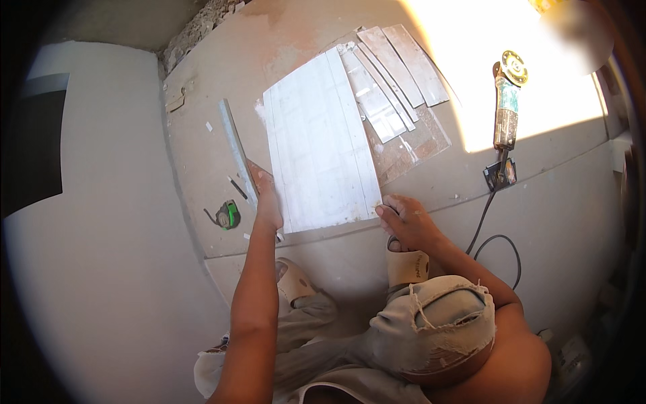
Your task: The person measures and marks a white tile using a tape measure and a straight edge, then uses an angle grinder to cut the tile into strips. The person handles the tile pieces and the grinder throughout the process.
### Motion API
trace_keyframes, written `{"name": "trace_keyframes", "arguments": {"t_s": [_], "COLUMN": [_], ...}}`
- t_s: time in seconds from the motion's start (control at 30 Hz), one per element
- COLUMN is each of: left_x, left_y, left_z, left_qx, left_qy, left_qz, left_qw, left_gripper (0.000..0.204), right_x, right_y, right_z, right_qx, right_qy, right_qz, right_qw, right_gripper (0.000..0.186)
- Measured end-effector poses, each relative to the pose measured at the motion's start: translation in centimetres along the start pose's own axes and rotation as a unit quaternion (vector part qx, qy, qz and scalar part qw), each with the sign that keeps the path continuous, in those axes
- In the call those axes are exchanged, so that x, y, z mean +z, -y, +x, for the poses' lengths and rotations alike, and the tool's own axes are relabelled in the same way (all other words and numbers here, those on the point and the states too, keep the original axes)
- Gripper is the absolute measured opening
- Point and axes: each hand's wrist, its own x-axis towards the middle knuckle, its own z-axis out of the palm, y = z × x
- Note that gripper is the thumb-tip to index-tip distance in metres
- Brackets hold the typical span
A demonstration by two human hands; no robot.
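Note:
A large white tile (316,141) lies on the floor before me, with thin lines drawn along its right side. My left hand (267,195) is by its left edge, fingers closed around the lower part of a long, narrow metal bar (233,145). At the tile's near right corner, my right hand (407,221) has its fingers curled and thumb pressed in. Something small may show at that thumb tip, but I cannot make it out. Left of the bar are a dark pencil-like stick (237,187) and a green and black tape measure (229,215).
Cut tile strips (393,64) lie beyond the tile's right side. An angle grinder (508,101) rests farther right, its cable (479,225) trailing toward me. A pale wall (114,182) bounds the left, and rubble (195,27) lines the far edge. My sandals (407,266) are below the tile.

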Motion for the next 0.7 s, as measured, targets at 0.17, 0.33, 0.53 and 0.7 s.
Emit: {"name": "trace_keyframes", "arguments": {"t_s": [0.17,0.33,0.53,0.7], "left_x": [-5.8,-9.3,-9.0,-3.9], "left_y": [2.9,3.7,2.2,3.5], "left_z": [0.8,-2.2,-4.9,-5.0], "left_qx": [0.063,0.084,0.102,0.075], "left_qy": [-0.084,-0.192,-0.219,-0.226], "left_qz": [-0.056,-0.047,-0.039,-0.062], "left_qw": [0.993,0.977,0.97,0.969], "left_gripper": [0.095,0.098,0.101,0.099], "right_x": [0.7,1.5,-1.0,-1.0], "right_y": [-1.4,-2.8,-0.8,-0.9], "right_z": [1.2,5.7,17.6,22.6], "right_qx": [-0.042,-0.205,-0.298,-0.264], "right_qy": [0.029,-0.062,-0.242,-0.273], "right_qz": [-0.041,-0.215,-0.456,-0.531], "right_qw": [0.998,0.953,0.803,0.757], "right_gripper": [0.031,0.03,0.051,0.057]}}
